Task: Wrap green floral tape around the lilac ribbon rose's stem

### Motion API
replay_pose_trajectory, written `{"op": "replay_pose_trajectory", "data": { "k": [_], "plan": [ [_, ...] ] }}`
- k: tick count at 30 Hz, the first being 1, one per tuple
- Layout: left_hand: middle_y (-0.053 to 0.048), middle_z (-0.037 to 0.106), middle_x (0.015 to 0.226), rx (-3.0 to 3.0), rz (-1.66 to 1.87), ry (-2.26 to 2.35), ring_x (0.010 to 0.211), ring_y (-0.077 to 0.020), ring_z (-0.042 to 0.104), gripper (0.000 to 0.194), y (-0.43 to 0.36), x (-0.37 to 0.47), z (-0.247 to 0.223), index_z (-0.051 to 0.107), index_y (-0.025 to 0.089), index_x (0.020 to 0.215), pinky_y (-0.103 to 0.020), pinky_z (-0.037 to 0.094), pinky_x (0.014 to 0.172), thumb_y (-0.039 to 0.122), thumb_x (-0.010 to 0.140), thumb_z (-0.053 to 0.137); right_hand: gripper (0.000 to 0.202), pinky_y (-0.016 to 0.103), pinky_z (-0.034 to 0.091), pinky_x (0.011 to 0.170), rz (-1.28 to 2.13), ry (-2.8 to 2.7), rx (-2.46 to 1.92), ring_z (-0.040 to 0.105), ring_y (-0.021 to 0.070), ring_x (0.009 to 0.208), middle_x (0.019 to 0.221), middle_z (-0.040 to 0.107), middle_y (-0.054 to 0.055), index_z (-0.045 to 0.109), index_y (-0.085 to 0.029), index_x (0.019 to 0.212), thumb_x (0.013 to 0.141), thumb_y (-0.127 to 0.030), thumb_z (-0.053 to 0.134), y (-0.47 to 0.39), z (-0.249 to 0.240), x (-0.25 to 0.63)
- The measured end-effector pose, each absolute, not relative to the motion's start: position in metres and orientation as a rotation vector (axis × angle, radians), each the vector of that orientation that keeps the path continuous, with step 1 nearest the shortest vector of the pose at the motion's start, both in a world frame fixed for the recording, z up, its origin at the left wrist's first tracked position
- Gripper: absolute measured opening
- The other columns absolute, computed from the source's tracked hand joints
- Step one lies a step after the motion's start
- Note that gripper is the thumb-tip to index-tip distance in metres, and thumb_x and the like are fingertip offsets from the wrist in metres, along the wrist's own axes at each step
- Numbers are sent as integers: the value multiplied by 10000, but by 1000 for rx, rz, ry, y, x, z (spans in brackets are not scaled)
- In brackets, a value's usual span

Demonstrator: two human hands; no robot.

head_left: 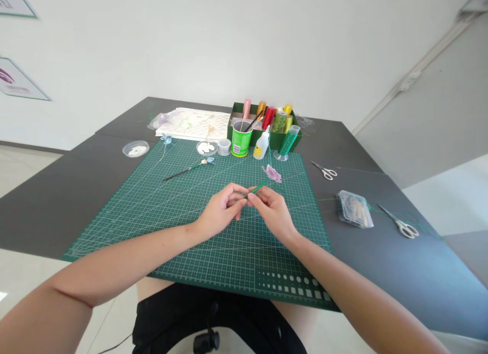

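Observation:
My left hand and my right hand meet above the middle of the green cutting mat. Between their fingertips is a thin green strip with a dark end, pinched by both hands and slanting up to the right. Just beyond my right hand lies a pale purple flower piece. Further left on the mat rests a thin dark stem with a small pale flower at its tip.
At the back stand a green can of brushes, a glue bottle, a green box of colored spools and a small tub. On the right lie scissors, smaller scissors and a clear case. A dish sits left.

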State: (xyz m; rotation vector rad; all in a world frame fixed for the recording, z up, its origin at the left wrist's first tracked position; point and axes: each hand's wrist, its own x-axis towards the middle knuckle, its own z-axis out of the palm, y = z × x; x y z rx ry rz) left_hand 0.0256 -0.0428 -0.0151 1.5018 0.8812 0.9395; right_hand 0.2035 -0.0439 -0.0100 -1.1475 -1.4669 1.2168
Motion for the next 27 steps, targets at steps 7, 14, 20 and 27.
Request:
{"op": "replay_pose_trajectory", "data": {
  "k": [7, 14, 20, 27],
  "plan": [
    [-36, 743, 939, 1443, 904, 868, 578, -108, 632, 331, -39, 23, -20, 525, 216, 1189, -174, 430, 417, 440, 970, 634, 369, 293, 209, 504, 1235, -1457, -1196, 261, 116, 525, 566, 408, -45, 690, -206, 792, 817, -569, 750, -42, -12, 208],
    [9, 631, 576, 1494, 682, 752, 422, -84, 378, 434, -27, 18, -19, 626, 159, 929, -214, 290, 438, 541, 1022, 442, 335, 275, 213, 493, 1190, -1501, -1160, 262, 95, 509, 554, 363, -62, 657, -186, 717, 846, -485, 737, -41, -14, 210],
    [71, 458, 537, 1531, 736, 789, 486, -96, 376, 412, -25, 17, -16, 611, 173, 852, -227, 304, 512, 521, 1014, 460, 234, 269, 289, 504, 1130, -1497, -1143, 326, 101, 509, 548, 421, -51, 757, -188, 813, 876, -406, 698, -40, -15, 210],
    [64, 500, 587, 1702, 803, 885, 546, -110, 470, 352, -27, 13, -10, 639, 180, 881, -247, 379, 600, 431, 1043, 453, 232, 310, 497, 639, 983, -1623, -1189, 638, 193, 710, 771, 741, 38, 833, -218, 885, 896, -385, 672, -36, -20, 215]
  ]
}}
